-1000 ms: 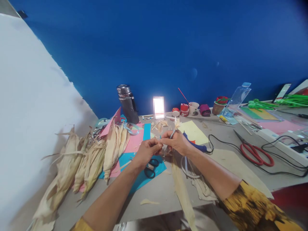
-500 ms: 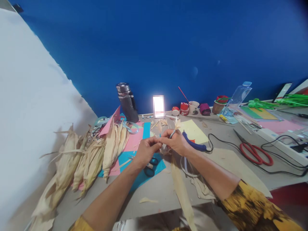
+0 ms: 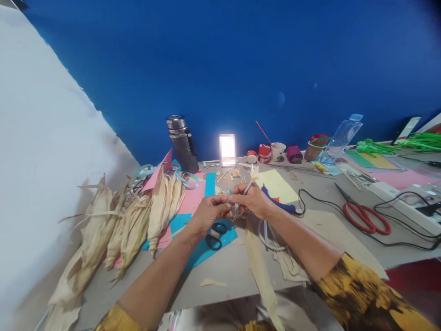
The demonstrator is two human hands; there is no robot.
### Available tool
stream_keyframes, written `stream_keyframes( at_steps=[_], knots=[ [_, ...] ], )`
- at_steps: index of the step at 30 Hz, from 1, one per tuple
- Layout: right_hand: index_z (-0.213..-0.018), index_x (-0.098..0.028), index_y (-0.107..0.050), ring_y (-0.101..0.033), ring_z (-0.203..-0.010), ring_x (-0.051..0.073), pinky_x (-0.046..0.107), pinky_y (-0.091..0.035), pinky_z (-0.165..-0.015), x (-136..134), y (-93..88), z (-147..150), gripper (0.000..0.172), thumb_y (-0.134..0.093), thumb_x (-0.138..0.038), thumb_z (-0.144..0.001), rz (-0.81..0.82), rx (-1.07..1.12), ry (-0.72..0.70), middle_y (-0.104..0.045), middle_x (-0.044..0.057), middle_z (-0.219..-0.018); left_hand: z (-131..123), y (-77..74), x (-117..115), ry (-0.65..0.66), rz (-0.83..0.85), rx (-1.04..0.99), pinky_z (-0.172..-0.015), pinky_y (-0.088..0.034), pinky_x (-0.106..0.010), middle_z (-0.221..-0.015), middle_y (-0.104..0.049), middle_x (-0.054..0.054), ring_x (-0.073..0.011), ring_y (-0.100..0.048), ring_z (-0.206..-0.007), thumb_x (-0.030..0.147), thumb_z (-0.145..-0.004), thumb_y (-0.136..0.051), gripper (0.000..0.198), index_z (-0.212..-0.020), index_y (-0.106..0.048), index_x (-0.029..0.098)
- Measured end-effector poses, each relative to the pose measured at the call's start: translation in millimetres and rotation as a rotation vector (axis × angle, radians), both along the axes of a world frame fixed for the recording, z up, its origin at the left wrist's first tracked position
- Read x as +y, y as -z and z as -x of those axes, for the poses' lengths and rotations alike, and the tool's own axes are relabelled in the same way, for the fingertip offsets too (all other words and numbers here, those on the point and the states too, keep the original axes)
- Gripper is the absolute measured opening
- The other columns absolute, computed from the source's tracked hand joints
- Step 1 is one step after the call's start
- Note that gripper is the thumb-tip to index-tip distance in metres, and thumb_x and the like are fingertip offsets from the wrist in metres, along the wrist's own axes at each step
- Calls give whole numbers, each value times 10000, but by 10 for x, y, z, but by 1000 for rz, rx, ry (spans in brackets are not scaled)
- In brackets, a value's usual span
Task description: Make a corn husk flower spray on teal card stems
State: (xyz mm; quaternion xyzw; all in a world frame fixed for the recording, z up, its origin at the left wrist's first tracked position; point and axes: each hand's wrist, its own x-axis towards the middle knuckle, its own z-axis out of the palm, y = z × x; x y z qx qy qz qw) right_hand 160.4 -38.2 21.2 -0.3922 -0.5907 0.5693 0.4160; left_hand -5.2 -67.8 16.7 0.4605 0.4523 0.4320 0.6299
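My left hand (image 3: 207, 214) and my right hand (image 3: 253, 200) meet above the table, both pinched together. Between them is a thin stick (image 3: 248, 186) with a small piece of dry corn husk (image 3: 254, 173) at its upper tip; my right hand holds the stick. My left fingertips pinch at something small on its lower end, too small to name. Black-handled scissors (image 3: 215, 234) lie on a blue paper sheet (image 3: 201, 250) just below my left hand. A long husk strip (image 3: 260, 271) lies under my right forearm.
Dry corn husks (image 3: 113, 230) are piled at the left. A dark flask (image 3: 181, 145), paint pots (image 3: 263, 154), cups (image 3: 277, 151) and a plastic bottle (image 3: 339, 138) stand by the blue wall. Red scissors (image 3: 367, 216), black cables (image 3: 399, 230), a blue glue gun (image 3: 280, 207) lie at right.
The hands have stayed pinched together on the stick with only slight shifts. The view has tilted a little, so everything sits slightly lower and the left sleeve shows.
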Motion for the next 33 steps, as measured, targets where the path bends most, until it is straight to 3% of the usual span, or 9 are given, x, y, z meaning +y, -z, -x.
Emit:
stream_keyframes(
  at_steps=[8,13,20,27,30,33],
  knots=[
    [-840,-151,-683,-450,-428,63,204,-421,-406,9,20,-1,331,-746,-438,-688,9,47,3,-555,-39,-600,14,-17,18,-140,-60,-9,-553,-408,-227,-577,-574,12,-95,-517,-530,264,-604,-756,176,-663,-647,139],
    [-795,-147,-672,-440,-421,65,208,-399,-402,14,36,6,319,-721,-451,-708,-43,-63,13,-568,-29,-606,25,-3,16,-155,-152,173,-539,-387,-231,-546,-571,8,-102,-492,-525,293,-646,-721,164,-645,-662,140],
    [-654,-146,-617,-462,-512,82,207,-336,-464,-23,17,29,207,-653,-324,-753,-268,-311,96,-569,-19,-581,14,27,11,-124,-229,293,-573,-419,-254,-569,-609,9,-130,-542,-537,274,-650,-699,120,-682,-696,159],
    [-611,-172,-592,-435,-474,98,229,-322,-447,21,43,66,161,-637,-288,-713,-166,-212,254,-505,-32,-506,-94,-8,-79,-280,-460,425,-610,-406,-256,-580,-596,8,-143,-512,-585,261,-715,-663,125,-608,-656,197],
    [-590,-179,-553,-381,-426,85,228,-305,-410,189,38,-66,195,-667,-315,-668,-6,-30,409,-429,-55,-472,-159,-98,-209,-175,-553,457,-653,-419,-272,-623,-623,-12,-165,-544,-634,211,-731,-642,119,-617,-675,209],
    [-593,-177,-519,-311,-418,55,202,-284,-393,302,8,-201,284,-740,-353,-623,74,194,336,-380,-80,-488,-168,-196,-304,121,-501,391,-629,-435,-273,-654,-643,-33,-165,-560,-611,235,-768,-631,126,-678,-714,203]
  ],
)
